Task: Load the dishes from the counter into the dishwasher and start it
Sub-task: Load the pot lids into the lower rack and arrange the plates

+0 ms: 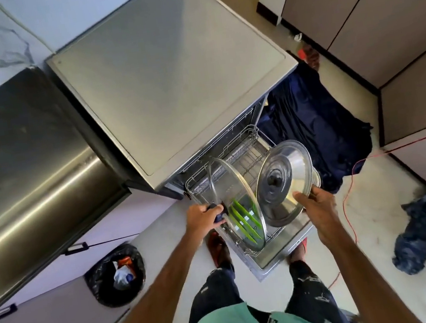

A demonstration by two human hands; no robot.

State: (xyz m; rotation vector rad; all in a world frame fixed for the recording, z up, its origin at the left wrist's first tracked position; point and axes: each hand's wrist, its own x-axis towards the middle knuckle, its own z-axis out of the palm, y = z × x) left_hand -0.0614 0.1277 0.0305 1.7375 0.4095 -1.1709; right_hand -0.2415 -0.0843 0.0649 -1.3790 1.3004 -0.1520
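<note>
Dishwasher [167, 85] was seen open at frame centre, rack [253, 152] pulled out; glass lid [223, 182] and steel lid [290, 166] were held tilted over it, green plates [244, 221] stood upright inside.

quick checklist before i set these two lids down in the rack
1. Left hand grips the glass lid by its knob: ok.
2. Right hand holds the steel lid by its rim: ok.
3. Rack pulled out of the dishwasher: ok.
4. Free slot beside the green items in the rack: cannot tell, they show only through the glass.
5. The two lids clear of each other: cannot tell, they overlap in this view.
6. Floor by the door free of trip hazards: not ok, a red cord runs close by.
</note>
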